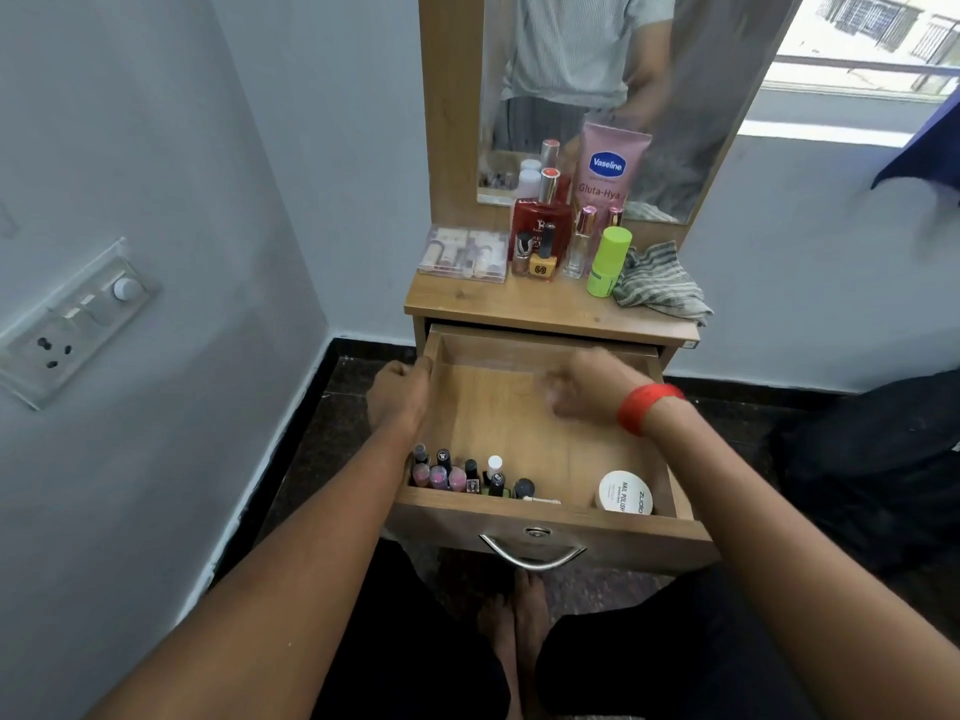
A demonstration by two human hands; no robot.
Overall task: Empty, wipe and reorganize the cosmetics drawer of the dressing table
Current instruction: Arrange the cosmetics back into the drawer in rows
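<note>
while open, drawer (498, 423) with nail polish bottles (457, 475) and white tub (623, 492)

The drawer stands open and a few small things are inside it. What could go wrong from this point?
1. The nail polish bottles stand packed in the front left corner of the drawer; a jolt may tip them.
2. The green bottle stands close beside the cloth; lifting the cloth may topple it.
3. The drawer is pulled far out; weight on it may strain it.

Daylight pours in from the window (857, 33) at right, blown out white; walls (156, 148) bow near the edges; the right hand (582, 392) looks smeared, I think.
</note>
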